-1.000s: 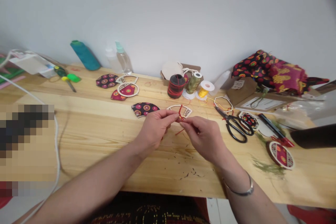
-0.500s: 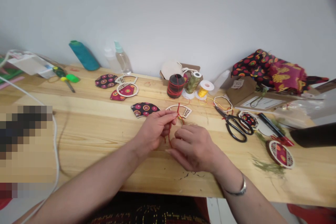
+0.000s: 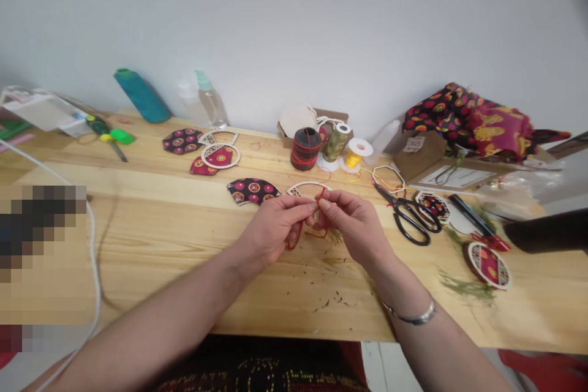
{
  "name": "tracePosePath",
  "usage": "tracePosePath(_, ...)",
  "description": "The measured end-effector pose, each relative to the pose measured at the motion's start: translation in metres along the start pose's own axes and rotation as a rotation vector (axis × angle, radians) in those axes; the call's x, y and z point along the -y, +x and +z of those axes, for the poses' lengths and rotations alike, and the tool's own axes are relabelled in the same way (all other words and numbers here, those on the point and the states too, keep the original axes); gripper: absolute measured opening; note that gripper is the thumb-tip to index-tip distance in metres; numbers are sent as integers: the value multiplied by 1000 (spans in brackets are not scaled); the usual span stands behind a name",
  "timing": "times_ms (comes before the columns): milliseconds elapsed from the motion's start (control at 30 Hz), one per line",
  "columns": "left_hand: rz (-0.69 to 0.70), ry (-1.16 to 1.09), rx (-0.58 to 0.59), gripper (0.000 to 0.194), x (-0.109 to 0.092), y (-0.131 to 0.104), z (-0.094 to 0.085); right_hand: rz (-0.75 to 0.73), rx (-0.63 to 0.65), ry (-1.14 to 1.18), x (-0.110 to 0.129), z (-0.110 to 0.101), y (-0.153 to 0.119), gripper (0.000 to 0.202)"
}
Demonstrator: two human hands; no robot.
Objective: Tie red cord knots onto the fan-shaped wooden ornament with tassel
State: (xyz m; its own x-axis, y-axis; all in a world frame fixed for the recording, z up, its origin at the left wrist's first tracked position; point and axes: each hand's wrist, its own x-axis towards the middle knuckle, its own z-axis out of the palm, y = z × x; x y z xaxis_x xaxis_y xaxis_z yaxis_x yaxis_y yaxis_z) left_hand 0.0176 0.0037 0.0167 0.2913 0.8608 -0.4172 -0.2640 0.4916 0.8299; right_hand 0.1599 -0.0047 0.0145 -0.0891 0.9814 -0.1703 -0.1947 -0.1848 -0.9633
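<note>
Above the middle of the wooden table, my left hand (image 3: 275, 225) pinches a thin red cord (image 3: 294, 240) between thumb and forefinger. Fingertip to fingertip with it, my right hand (image 3: 353, 220) pinches the same cord, and a short end rises above the fingers. A loop of the cord hangs below both hands. Just behind them lies a pale fan-shaped wooden frame (image 3: 305, 186), partly covered by the right hand. A dark patterned fan-shaped fabric piece (image 3: 252, 190) lies behind my left hand.
Black-handled scissors (image 3: 408, 220) lie right of my hands, near a round ornament (image 3: 489, 264). Thread spools (image 3: 306, 150) stand behind. A cardboard box (image 3: 422, 159) with patterned cloth is back right; a white cable (image 3: 94, 226) runs at left.
My right hand has moved up and turned, bringing its fingertips against those of my left hand at the red cord. The view has shifted slightly.
</note>
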Motion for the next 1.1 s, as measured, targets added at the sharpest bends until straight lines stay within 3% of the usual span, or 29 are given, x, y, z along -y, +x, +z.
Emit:
tracePosePath(367, 28, 95, 47, 14, 2, 0, -1, -27, -94, -85, 1, -3, 3, 24)
tracePosePath(733, 32, 127, 56, 18, 2, 0, -1, -52, -88, -148, 3, -3, 1, 20)
tracePosePath(967, 5, 67, 24, 18, 2, 0, -1, -26, 10, -160, 6, -4, 1, 21)
tracePosePath(1100, 13, 76, 24, 17, 3, 1, -1, -20, -24, -165, 3, -5, 3, 21)
